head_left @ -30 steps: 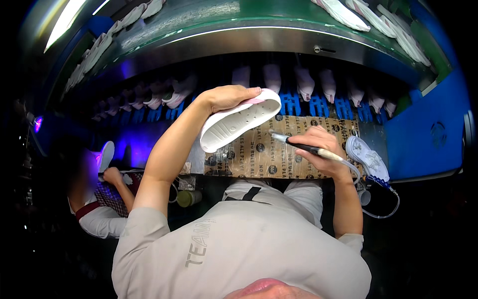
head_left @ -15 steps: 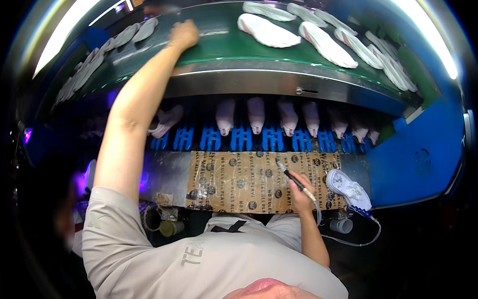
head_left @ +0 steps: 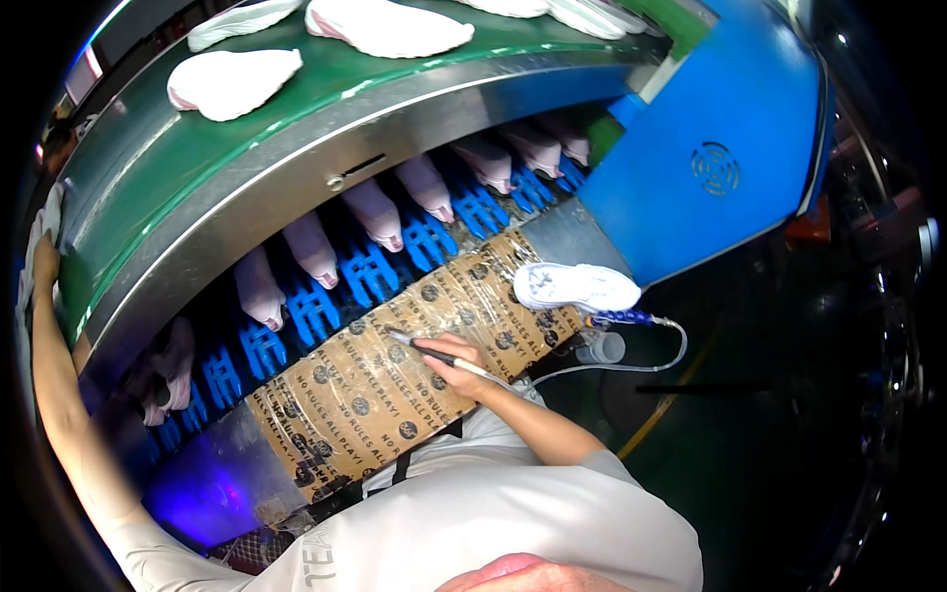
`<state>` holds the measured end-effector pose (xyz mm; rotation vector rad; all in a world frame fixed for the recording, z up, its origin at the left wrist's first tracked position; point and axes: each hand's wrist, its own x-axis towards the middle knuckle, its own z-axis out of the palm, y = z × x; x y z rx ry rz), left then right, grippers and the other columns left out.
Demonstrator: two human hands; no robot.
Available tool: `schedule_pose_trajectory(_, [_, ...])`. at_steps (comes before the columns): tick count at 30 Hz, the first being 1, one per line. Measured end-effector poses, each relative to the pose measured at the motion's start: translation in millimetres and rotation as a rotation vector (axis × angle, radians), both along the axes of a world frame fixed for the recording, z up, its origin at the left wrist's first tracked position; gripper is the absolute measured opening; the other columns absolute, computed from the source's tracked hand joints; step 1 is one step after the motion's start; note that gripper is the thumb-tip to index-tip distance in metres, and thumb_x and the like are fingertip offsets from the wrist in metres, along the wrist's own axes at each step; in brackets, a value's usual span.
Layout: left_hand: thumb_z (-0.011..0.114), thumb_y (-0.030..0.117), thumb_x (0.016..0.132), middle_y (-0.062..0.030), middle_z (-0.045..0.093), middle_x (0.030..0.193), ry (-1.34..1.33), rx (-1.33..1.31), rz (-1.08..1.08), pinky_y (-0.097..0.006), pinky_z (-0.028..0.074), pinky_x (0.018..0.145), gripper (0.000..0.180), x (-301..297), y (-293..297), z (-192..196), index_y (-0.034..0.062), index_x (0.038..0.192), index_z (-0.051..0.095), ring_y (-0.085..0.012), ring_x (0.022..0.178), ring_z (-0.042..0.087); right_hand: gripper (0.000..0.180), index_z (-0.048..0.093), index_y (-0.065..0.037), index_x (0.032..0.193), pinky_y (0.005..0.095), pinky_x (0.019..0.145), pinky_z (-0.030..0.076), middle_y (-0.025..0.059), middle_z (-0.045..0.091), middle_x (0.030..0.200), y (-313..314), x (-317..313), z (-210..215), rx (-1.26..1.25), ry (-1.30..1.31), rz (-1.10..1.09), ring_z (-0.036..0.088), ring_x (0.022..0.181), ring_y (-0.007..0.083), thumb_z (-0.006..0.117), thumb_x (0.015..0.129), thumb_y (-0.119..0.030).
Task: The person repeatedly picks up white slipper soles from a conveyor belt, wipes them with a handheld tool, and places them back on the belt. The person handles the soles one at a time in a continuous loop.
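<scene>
At the far left rim of the picture, my left hand [head_left: 45, 260] reaches up to the white shoe soles [head_left: 41, 219] on the belt. It touches or nearly touches them, but its fingers are too small and hidden to read. My right hand [head_left: 462, 367] is closed around a thin glue brush [head_left: 434, 353] with a dark and white handle and a clear hose. The brush tip hangs over the cardboard-covered bench [head_left: 345, 400]. Right of that hand, a white sole [head_left: 577, 287] lies at the bench's end.
More white soles [head_left: 235, 83] lie on the green conveyor belt [head_left: 148, 148] above. Under its metal edge [head_left: 237, 187], pinkish shoe uppers [head_left: 373, 214] sit on blue racks [head_left: 314, 314]. A blue machine panel [head_left: 710, 148] bounds the right; a clear cup [head_left: 604, 347] stands below the sole.
The view has swung round to the right and tilted. My left hand has gone from a bare stretch of belt to the soles at its left. The right hand keeps the brush.
</scene>
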<state>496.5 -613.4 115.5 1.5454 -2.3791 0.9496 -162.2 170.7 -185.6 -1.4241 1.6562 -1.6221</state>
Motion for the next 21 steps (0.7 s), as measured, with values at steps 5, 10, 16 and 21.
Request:
schedule_pose_trajectory(5, [0.053,-0.007,0.082,-0.0345,0.057,0.137,0.106,0.062,0.021,-0.046,0.03,0.121,0.045,-69.9,62.2,7.6,-0.0066,0.125,0.065,-0.0472,0.139,0.044,0.031,0.075,-0.01,0.122,0.034,0.087,0.053,0.0135,0.071,0.11,1.3,0.6,-13.3,0.097,-0.079,0.037,0.068,0.097,0.0274,0.072,0.091,-0.008])
schedule_pose_trajectory(10, [0.052,-0.006,0.085,-0.033,0.069,0.109,0.07,0.007,-0.155,-0.048,0.051,0.096,0.035,-154.1,205.2,33.1,-0.0058,0.116,0.07,-0.0479,0.109,0.065,0.031,0.075,-0.01,0.122,0.0333,0.088,0.053,0.0123,0.072,0.108,-3.3,1.7,-10.0,0.078,-0.074,0.065,0.068,0.099,0.0261,0.072,0.091,-0.008])
schedule_pose_trajectory(16, [0.056,0.043,0.102,-0.0195,0.073,0.097,0.654,0.303,-0.051,-0.036,0.052,0.073,0.052,-188.7,308.0,58.0,-0.0024,0.124,0.069,-0.0273,0.081,0.069,0.03,0.075,-0.008,0.12,0.0333,0.078,0.052,0.0113,0.07,0.097,4.3,-0.9,-3.2,-0.004,-0.015,0.001,0.066,0.085,0.0231,0.073,0.09,-0.01])
schedule_pose_trajectory(21, [0.058,0.065,0.094,-0.0329,0.053,0.146,0.615,0.157,0.07,-0.039,0.039,0.115,0.092,-203.3,322.1,13.8,-0.0056,0.152,0.044,-0.038,0.14,0.051,0.027,0.076,-0.008,0.118,0.0294,0.085,0.053,0.0091,0.075,0.104,2.3,-4.2,-6.6,0.101,-0.181,0.018,0.067,0.093,0.0179,0.073,0.092,-0.013])
